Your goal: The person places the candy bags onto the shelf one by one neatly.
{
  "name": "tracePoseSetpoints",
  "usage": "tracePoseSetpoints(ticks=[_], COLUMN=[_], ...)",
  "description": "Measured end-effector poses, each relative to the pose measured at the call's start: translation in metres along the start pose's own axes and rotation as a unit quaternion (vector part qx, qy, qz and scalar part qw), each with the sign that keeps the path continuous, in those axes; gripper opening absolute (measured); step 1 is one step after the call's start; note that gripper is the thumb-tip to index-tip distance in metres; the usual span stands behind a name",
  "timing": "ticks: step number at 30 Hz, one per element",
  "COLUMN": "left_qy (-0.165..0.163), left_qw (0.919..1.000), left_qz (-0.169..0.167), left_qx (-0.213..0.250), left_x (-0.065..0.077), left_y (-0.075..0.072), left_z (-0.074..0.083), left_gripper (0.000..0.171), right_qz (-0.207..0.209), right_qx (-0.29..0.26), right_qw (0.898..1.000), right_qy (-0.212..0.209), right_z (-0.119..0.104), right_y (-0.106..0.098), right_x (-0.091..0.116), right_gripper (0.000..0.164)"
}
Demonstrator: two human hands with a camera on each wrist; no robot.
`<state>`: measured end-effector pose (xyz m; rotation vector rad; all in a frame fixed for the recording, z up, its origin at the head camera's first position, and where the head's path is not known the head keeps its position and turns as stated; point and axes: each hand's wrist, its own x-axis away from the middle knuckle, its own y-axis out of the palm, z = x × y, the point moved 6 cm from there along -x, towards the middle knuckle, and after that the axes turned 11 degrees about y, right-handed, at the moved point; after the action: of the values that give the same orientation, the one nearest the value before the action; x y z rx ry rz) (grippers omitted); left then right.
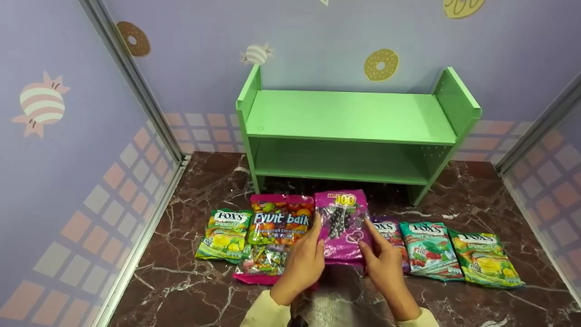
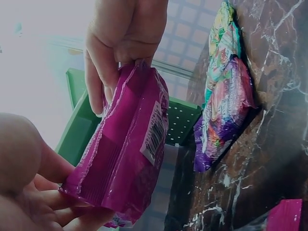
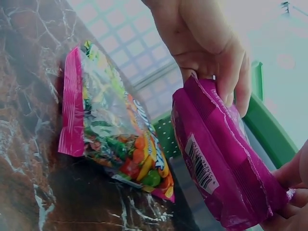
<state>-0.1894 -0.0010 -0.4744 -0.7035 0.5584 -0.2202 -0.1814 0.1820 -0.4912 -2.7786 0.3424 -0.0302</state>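
Note:
A magenta candy bag (image 1: 342, 227) marked "100" is held up between both hands, its printed front facing upward in the head view. My left hand (image 1: 303, 261) grips its left side, thumb on the front, and my right hand (image 1: 385, 263) grips the right side the same way. Both wrist views show the bag's crimped end seam and barcode (image 3: 202, 163), with fingers curled around the corners. Just left of it lies a pink-edged fruit chew bag (image 1: 277, 220), partly covered by my left forearm. A purple Fox's bag (image 1: 392, 231) lies behind my right hand, partly hidden.
A green two-level shelf (image 1: 354, 116) stands against the back wall, beyond the bags. On the dark marble floor (image 1: 181, 290) lie a yellow-green Fox's bag (image 1: 224, 234) at left, and a teal one (image 1: 432, 250) and another yellow-green one (image 1: 488, 259) at right. Patterned walls enclose the sides.

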Motion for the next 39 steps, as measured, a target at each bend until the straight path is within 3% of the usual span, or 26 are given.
tracePoseSetpoints(ticks=[7, 16, 28, 39], left_qy=[0.004, 0.012, 0.014, 0.02], left_qw=[1.0, 0.9996, 0.9994, 0.9985], left_qz=[0.005, 0.018, 0.022, 0.032], left_qx=[-0.002, -0.015, -0.022, -0.039], left_x=[-0.005, -0.011, -0.02, -0.029], left_y=[-0.005, -0.014, -0.025, -0.034], left_z=[0.005, 0.013, 0.022, 0.027], left_gripper=[0.062, 0.061, 0.061, 0.06], right_qz=[0.011, 0.059, 0.042, 0.043], right_qx=[0.014, 0.084, 0.012, 0.014], right_qw=[1.0, 0.994, 0.996, 0.996], right_qy=[-0.009, -0.036, -0.077, -0.071], right_z=[-0.01, -0.026, -0.045, -0.057], right_y=[-0.004, -0.012, -0.015, -0.017], right_x=[0.0, 0.0, -0.002, -0.006], right_gripper=[0.054, 0.052, 0.051, 0.051])
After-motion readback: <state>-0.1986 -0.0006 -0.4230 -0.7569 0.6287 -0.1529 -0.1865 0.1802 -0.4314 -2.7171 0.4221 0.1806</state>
